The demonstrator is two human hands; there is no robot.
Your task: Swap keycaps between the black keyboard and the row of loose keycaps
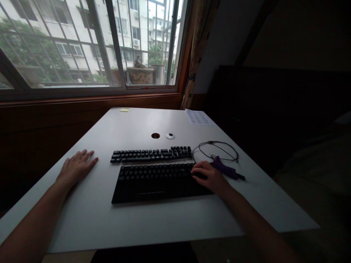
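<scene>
My left hand (77, 166) lies flat on the white table, fingers spread, holding nothing. A black keyboard (128, 188) sits in front of me, with keys along its upper part. Over its right end is my right hand (207, 175), fingers bent and drawn together; whatever may be between them is hidden. Loose black keycaps (150, 155) are laid out in rows just behind the keyboard. Right beside my right hand rests a purple object (225, 168) with a black end and thin wires sticking out.
A black cable (216, 142) loops across the table's right side. Farther back are a round hole (155, 136), its white cover (170, 136), a printed sheet (199, 117) and a yellow note (124, 109). A barred window (90, 47) stands beyond the table (131, 223).
</scene>
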